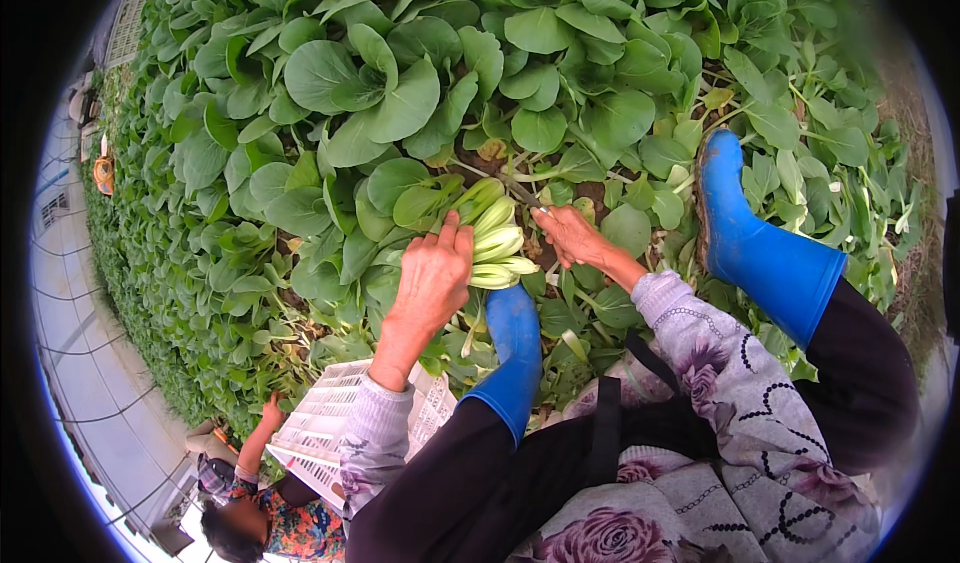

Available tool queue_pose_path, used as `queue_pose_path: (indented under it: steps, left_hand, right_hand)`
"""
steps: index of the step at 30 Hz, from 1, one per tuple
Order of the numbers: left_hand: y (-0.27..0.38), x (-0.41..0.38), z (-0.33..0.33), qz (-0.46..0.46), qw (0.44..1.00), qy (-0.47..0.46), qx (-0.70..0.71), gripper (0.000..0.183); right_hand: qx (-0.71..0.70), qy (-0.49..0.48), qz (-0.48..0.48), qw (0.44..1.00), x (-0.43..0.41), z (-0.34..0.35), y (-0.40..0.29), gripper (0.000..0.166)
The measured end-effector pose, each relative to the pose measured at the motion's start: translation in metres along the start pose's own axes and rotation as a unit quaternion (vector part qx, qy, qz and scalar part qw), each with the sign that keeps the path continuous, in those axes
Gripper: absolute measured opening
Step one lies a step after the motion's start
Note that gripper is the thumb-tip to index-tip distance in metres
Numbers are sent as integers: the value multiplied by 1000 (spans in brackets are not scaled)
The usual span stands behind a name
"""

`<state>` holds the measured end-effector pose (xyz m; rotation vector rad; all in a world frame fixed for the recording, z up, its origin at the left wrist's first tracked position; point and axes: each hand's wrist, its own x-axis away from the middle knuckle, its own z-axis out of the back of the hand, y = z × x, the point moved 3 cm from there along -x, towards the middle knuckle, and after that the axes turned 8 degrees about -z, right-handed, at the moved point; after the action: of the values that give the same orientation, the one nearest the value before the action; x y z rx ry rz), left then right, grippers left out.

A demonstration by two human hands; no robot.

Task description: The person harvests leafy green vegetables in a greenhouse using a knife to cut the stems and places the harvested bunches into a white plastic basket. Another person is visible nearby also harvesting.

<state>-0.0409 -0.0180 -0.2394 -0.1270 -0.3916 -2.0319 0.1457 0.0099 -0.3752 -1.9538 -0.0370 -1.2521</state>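
Several pale green stalk bases of cut bok choy (pixel 495 240) are bunched together in my left hand (pixel 435 270), their leaves pointing left beneath my fingers. Just right of the bunch, my right hand (pixel 574 234) grips a knife by its handle. The knife's dark blade (pixel 517 190) reaches up and left, low among the stems near the soil. Leafy bok choy plants (pixel 375 90) grow densely beyond both hands. My left fingers and the leaves partly hide the held bunch.
A white plastic crate (pixel 330 401) stands at the lower left, beside my blue rubber boot (pixel 517 338). My other blue boot (pixel 750 225) is at right among loose leaves. A co-worker (pixel 292 514) reaches into the plants beyond the crate. Greenhouse sheeting (pixel 97 338) lines the left.
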Motion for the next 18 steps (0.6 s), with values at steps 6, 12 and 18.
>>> queue_pose_path:
  steps: [6,12,18]
  left_hand:
    - [8,2,-2,-11,999,18,-30,38]
    - [34,14,8,-14,998,-9,-62,44]
    - [49,9,44,-13,999,-30,-20,42]
  right_hand:
    - [77,41,-27,996,15,-8,2,46]
    - [329,94,139,929,38,16,-20,35]
    - [304,118,265,908,62,18,-64,37]
